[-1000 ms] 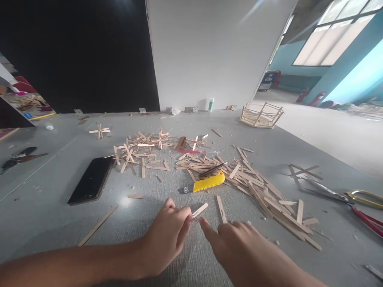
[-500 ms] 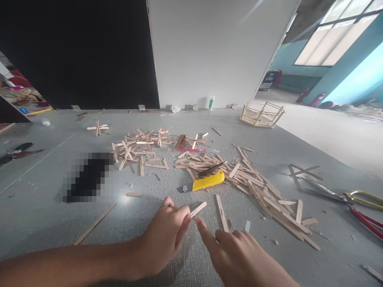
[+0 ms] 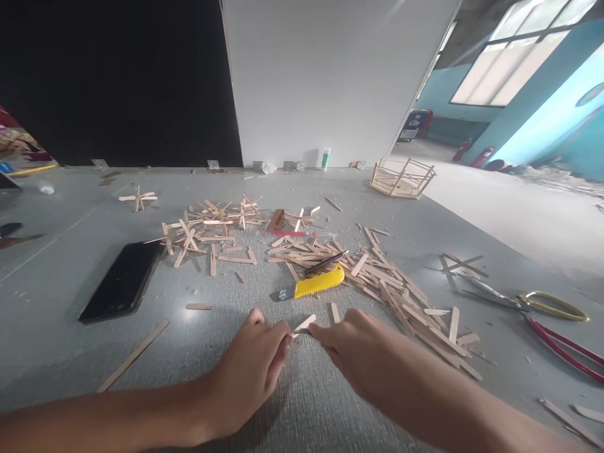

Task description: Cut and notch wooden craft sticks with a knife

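My left hand [image 3: 257, 358] is closed in a pinch on a short wooden craft stick [image 3: 306, 323], which pokes out past the thumb and index finger. From the other side, my right hand [image 3: 356, 349] has its fingers curled, with the index fingertip and thumb pressed at the same stick. A thin dark gap or edge shows between the fingertips; I cannot make out what it is. Another craft stick [image 3: 335, 313] lies just behind my right hand, partly hidden by it. A yellow utility knife [image 3: 319, 282] rests beyond both hands, beside a black pen [image 3: 326, 262].
Loose sticks [image 3: 401, 292] spread to the right, with more sticks [image 3: 207, 228] farther back. A black phone [image 3: 120, 280] lies left; red-and-yellow-handled snips [image 3: 523, 305] lie right. At the back stand a stick frame [image 3: 401, 178] and a small glue bottle [image 3: 325, 158]. A single stick [image 3: 134, 355] lies front left.
My right hand has come in from pointing beside the stick to pressing its fingers against it. My left hand still grips the stick. The view has turned slightly right.
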### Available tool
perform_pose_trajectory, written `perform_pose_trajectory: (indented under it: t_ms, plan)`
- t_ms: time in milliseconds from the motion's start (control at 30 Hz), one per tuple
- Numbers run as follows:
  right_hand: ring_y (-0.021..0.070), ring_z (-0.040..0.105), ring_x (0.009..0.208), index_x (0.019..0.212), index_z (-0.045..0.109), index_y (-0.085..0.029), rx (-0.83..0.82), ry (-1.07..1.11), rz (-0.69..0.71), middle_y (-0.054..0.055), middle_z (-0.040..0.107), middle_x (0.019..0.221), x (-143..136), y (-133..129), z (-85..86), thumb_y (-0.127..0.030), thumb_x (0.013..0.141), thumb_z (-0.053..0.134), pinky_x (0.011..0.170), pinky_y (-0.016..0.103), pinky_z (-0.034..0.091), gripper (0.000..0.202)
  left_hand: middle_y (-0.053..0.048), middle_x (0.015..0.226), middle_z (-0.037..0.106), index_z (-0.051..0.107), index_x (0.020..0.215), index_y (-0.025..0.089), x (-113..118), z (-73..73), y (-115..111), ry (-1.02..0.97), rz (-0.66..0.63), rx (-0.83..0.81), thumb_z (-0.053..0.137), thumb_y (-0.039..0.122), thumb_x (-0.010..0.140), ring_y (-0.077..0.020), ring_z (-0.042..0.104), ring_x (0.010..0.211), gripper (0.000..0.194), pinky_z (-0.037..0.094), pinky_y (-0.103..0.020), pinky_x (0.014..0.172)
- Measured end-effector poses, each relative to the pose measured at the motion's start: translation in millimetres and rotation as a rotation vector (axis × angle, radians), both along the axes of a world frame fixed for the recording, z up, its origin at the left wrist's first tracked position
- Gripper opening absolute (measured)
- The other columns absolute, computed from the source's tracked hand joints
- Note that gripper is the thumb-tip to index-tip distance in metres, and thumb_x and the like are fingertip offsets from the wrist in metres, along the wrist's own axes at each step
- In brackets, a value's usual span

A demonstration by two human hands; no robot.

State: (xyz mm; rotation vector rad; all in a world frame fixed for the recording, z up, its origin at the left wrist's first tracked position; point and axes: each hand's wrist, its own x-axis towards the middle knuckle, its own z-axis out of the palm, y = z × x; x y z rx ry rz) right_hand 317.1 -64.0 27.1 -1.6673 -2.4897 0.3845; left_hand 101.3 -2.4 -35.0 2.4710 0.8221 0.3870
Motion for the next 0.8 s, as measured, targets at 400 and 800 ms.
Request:
perform_pose_trajectory:
  t_ms: [400,800]
  plan:
    - [0.0164,0.068,0.058,0.142,0.058,-0.018,0.049,0.256,-0.118,0.004,0.073,0.074,8.8,-34.4,-40.1,-0.014,0.101,0.038,0.054,0.026,0.050,0.046,0.002,0.068,0.046,0.043,0.077,0.022,1.0,7.0,-0.9,-0.048,0.085,-0.140,0.029,0.031,0.111,-0.0193,0.048,0.075,0.038,0.034,-0.029,0.066]
    - [0.0134,0.065,0.052,0.146,0.049,-0.020,0.356,0.329,-0.099,0.000,0.073,0.077,6.8,-50.6,-43.1,-0.012,0.104,0.045,0.051,0.027,0.051,0.043,0.008,0.061,0.037,0.043,0.082,0.024,-4.8,25.1,0.0,-0.342,0.031,-0.469,0.031,0.036,0.112,-0.0107,0.036,0.049,0.034,0.032,-0.026,0.052]
